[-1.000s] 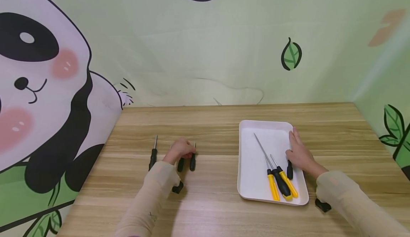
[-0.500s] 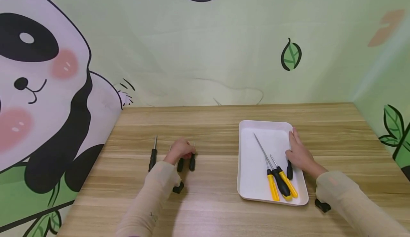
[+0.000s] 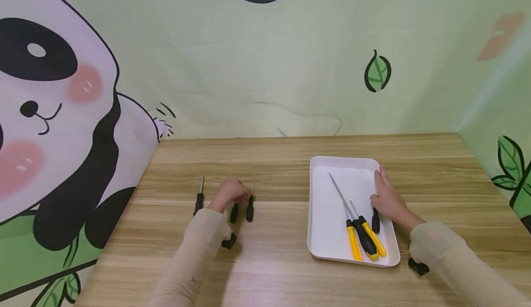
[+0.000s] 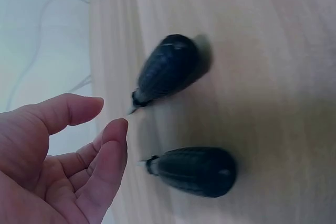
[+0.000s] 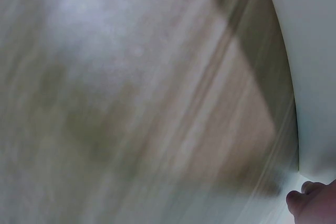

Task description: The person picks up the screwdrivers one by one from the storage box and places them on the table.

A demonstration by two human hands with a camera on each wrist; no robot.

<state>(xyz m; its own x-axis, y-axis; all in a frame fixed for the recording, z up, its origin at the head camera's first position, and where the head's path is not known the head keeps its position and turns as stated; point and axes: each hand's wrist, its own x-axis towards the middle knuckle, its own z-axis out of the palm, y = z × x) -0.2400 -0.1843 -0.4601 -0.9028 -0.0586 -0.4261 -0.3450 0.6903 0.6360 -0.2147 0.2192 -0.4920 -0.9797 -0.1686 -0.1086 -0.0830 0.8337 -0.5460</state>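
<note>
My left hand hovers by two small black-handled screwdrivers, a left one and a right one, lying on the table. In the left wrist view, thumb and fingers stand apart with nothing between them, close to the shaft tips of the upper screwdriver and the lower screwdriver. My right hand grips the right rim of a white tray, thumb inside, fingers along the outer wall. Several screwdrivers lie in it, including a yellow one, a thick black-and-yellow one and a small black one.
A longer black screwdriver lies left of my left hand, its handle end partly behind the sleeve. The wooden table meets a panda-printed backdrop at its far edge. Dark wrist camera pieces sit under both sleeves.
My left hand has shifted slightly left and back from the two small screwdrivers, uncovering more of the right one. The right hand and the tray stay put.
</note>
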